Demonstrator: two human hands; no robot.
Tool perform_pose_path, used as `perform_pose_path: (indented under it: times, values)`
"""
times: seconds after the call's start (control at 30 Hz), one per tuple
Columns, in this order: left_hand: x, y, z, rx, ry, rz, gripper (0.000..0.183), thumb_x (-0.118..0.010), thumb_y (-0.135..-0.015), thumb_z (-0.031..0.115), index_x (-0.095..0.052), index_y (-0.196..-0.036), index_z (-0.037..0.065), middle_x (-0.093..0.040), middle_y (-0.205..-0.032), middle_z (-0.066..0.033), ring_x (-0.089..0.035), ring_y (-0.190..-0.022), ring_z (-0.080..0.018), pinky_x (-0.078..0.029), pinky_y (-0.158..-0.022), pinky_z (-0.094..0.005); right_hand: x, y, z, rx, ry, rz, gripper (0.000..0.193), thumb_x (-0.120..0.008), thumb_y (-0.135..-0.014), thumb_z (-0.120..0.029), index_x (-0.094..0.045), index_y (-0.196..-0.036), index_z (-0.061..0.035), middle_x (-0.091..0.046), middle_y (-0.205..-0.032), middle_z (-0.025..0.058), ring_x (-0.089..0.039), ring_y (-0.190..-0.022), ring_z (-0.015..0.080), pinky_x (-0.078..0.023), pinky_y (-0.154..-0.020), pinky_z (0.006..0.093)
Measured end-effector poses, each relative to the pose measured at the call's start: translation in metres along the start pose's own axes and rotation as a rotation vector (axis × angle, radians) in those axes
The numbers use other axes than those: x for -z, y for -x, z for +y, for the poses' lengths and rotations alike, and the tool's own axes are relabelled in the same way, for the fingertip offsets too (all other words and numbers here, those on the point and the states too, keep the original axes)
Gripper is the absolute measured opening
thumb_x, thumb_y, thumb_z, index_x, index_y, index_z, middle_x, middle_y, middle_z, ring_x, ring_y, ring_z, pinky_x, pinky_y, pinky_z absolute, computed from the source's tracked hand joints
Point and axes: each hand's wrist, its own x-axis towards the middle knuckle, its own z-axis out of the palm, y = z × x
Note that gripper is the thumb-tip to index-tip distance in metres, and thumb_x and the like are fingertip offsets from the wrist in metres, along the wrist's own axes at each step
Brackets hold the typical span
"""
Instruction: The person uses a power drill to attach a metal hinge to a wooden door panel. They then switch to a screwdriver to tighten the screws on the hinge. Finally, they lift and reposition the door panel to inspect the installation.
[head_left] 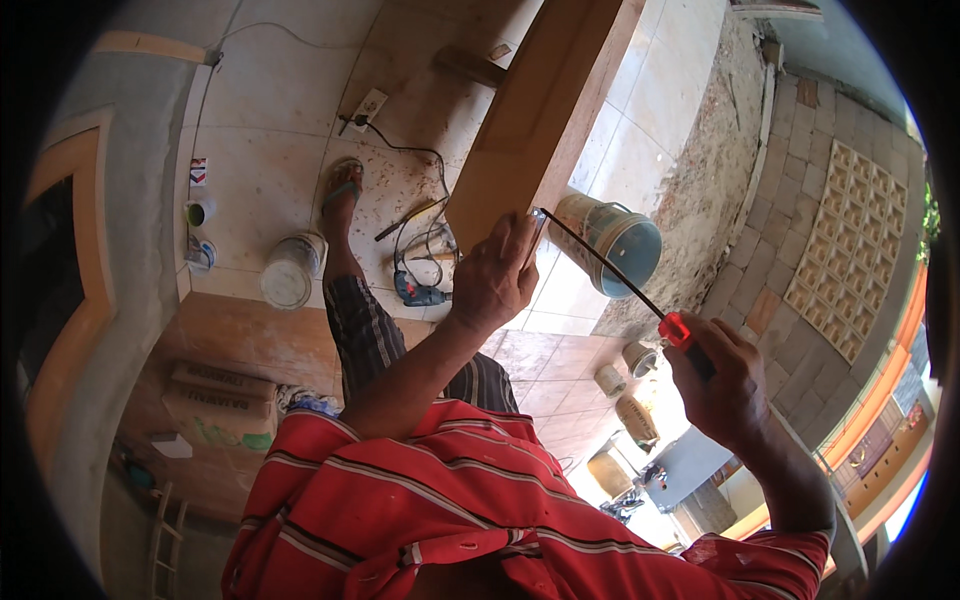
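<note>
A: Since the red striped shirt hogs the foreground, what are the hands doing past it?

B: Right hand has a screwdriver, fingers curled tight round its red-and-black handle. So the handle's tucked in the palm, and the long dark shaft sticks out up and to the left, well clear of those fingers.

A: And the tip end?

B: Just beside the fingertips of the left hand, by a small metal piece at the near end of a long wooden panel. Left fingers are bunched close together there, but tbh I can't tell if they're pinching the metal or only resting on it.

A: Anything further out?

B: Yep, down on the floor there's a pale bucket past the shaft, a blue-and-black drill below the panel's end, and a whitish tub beside the person's leg. Way off right, a block wall with a cream vent panel.
</note>
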Motion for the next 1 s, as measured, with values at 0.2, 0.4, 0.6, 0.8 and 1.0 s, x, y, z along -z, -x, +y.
perform_pose_path:
  times: [0.2, 0.4, 0.6, 0.8, 1.0]
  values:
    - [0.0, 0.0, 0.0, 0.009, 0.003, 0.008, 0.07, -0.075, -0.088, 0.02, -0.05, -0.152, 0.009, -0.061, -0.14, -0.0202, -0.073, -0.102, -0.0355, -0.063, -0.083, -0.0416, -0.001, -0.004, -0.006, 0.015, 0.035, -0.002, 0.031, -0.077, -0.087, -0.004, -0.071, -0.117, -0.0007, -0.072, -0.09, 0.0175, -0.072, -0.074, 0.0321, -0.056, -0.065, 0.0396]
    - [0.001, 0.0, -0.002, -0.016, -0.022, 0.022, 0.071, -0.074, -0.089, 0.023, -0.049, -0.154, 0.01, -0.061, -0.14, -0.0196, -0.073, -0.101, -0.0341, -0.063, -0.081, -0.0401, 0.002, -0.008, -0.009, 0.036, 0.051, -0.029, 0.032, -0.076, -0.09, -0.008, -0.069, -0.12, 0.0004, -0.072, -0.093, 0.0175, -0.074, -0.076, 0.0354, -0.059, -0.064, 0.0421]
    - [0.0, 0.0, -0.002, -0.011, -0.027, 0.015, 0.072, -0.074, -0.089, 0.024, -0.049, -0.155, 0.011, -0.061, -0.14, -0.0194, -0.073, -0.1, -0.0334, -0.063, -0.08, -0.0393, 0.003, -0.009, -0.01, 0.063, 0.103, -0.031, 0.034, -0.077, -0.088, -0.007, -0.069, -0.12, 0.0016, -0.072, -0.092, 0.0175, -0.074, -0.075, 0.0344, -0.059, -0.063, 0.0419]
    - [-0.003, 0.0, -0.004, 0.017, -0.01, 0.02, 0.076, -0.075, -0.087, 0.025, -0.046, -0.154, 0.005, -0.062, -0.138, -0.0199, -0.072, -0.102, -0.0354, -0.062, -0.083, -0.0405, 0.023, -0.026, -0.019, 0.154, 0.294, -0.053, 0.039, -0.079, -0.081, -0.003, -0.07, -0.119, 0.0015, -0.068, -0.085, 0.0119, -0.071, -0.07, 0.0291, -0.055, -0.058, 0.0399]
    - [-0.005, 0.001, -0.008, 0.15, 0.031, 0.006, 0.072, -0.078, -0.08, 0.026, -0.052, -0.14, -0.004, -0.063, -0.125, -0.0223, -0.067, -0.095, -0.0401, -0.059, -0.082, -0.0468, 0.052, -0.066, -0.032, 0.413, 0.507, -0.13, 0.045, -0.08, -0.074, -0.001, -0.069, -0.117, -0.0015, -0.061, -0.085, 0.0085, -0.063, -0.069, 0.0273, -0.052, -0.062, 0.0406]
